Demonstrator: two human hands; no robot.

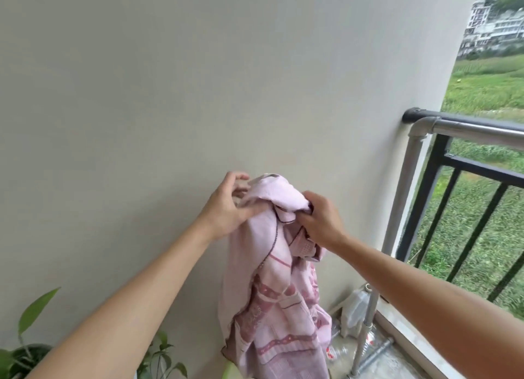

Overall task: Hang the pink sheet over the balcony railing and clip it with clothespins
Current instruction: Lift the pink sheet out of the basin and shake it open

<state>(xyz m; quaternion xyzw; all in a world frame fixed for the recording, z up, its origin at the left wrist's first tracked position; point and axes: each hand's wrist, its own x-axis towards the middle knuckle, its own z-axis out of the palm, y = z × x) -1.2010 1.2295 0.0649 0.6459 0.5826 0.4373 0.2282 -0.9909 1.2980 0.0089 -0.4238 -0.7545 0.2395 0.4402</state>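
Note:
A bunched pink sheet (272, 288) with darker pink patterned bands hangs down in front of the white wall, held up at chest height. My left hand (226, 208) grips its top fold from the left, thumb pressed on the cloth and fingers curled behind. My right hand (317, 220) is closed on a wad of the sheet from the right. The balcony railing (479, 129), a grey metal pipe in front of a black rail with vertical bars, runs along the right side, apart from the sheet. No clothespins are visible.
A grey upright pipe (402, 197) stands at the wall corner, reaching the floor. A translucent plastic jug (354, 310) and bottles lie on the wet floor by its base. Green plant leaves (31, 336) fill the bottom left. Fields and buildings lie beyond the railing.

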